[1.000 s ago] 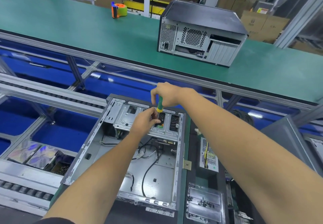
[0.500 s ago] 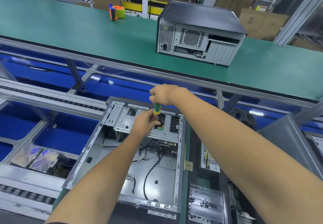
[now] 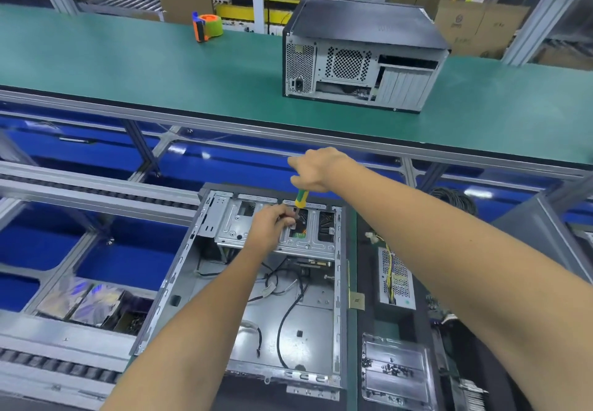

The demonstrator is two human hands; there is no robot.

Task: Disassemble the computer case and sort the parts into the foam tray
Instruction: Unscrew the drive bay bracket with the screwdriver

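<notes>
A person leans over an open computer case (image 3: pixel 256 298) that lies flat on its side, so its inside faces up and is easy to reach. The right hand (image 3: pixel 316 170) is wrapped around the top of a green and yellow screwdriver (image 3: pixel 301 198) and holds it standing almost straight up, likely so the tip can press down into a screw. The left hand (image 3: pixel 272 226) rests on the metal drive cage (image 3: pixel 276 227) at the far end of the case, with its fingers pinched near the thin shaft of the screwdriver, probably to keep the tip from slipping. The screw itself is too small to see. Black wires (image 3: pixel 288 308) lie loose on the floor of the case. Just to the right of the case sits a clear tray (image 3: pixel 396 369) with little dark screws in it, close by so each screw can be dropped in fast. A power box (image 3: pixel 396 279) with yellow wires lies beside it, already out of the case. A second case (image 3: pixel 362 54) and a tape roll (image 3: pixel 208 25) sit well apart on the green belt (image 3: pixel 128 67). The work looks partly done.
</notes>
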